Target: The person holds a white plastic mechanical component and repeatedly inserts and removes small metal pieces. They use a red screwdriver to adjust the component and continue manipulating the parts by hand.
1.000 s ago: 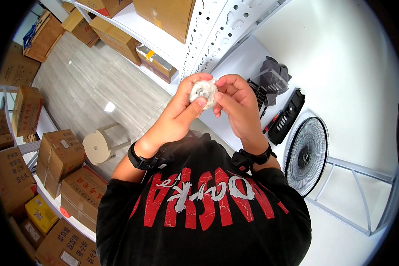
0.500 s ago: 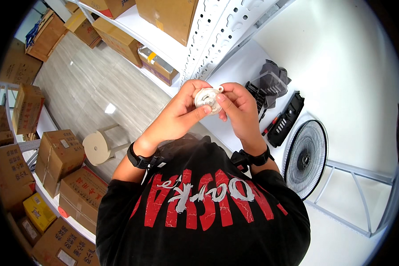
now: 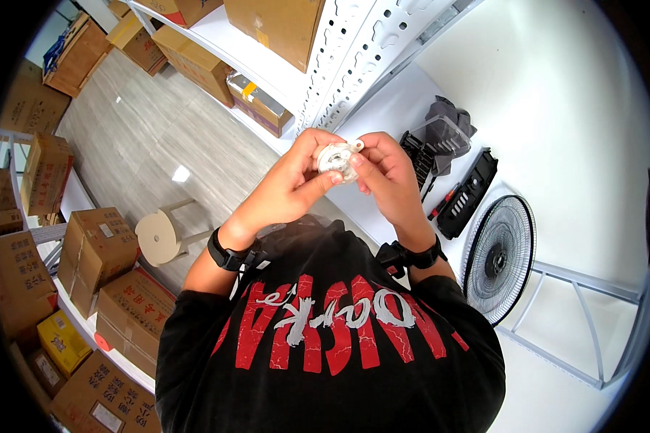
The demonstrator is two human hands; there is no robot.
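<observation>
Both my hands are raised in front of my chest, gripping one small round white plastic part (image 3: 337, 156). My left hand (image 3: 290, 189) cups it from the left, thumb pressed on its front. My right hand (image 3: 384, 177) pinches its right edge with thumb and fingers. Each wrist wears a black band. Much of the part is hidden by my fingers.
On the white table lie a fan grille (image 3: 498, 260), a black slotted housing (image 3: 469, 193), a red-handled screwdriver (image 3: 444, 202) and a grey cloth with a clear box (image 3: 444, 133). A white slotted shelf post (image 3: 354, 58) rises ahead. Cardboard boxes (image 3: 97, 245) and a round stool (image 3: 159, 237) stand left.
My hands and the white part have shifted slightly right and up. The part has been turned between my fingers.
</observation>
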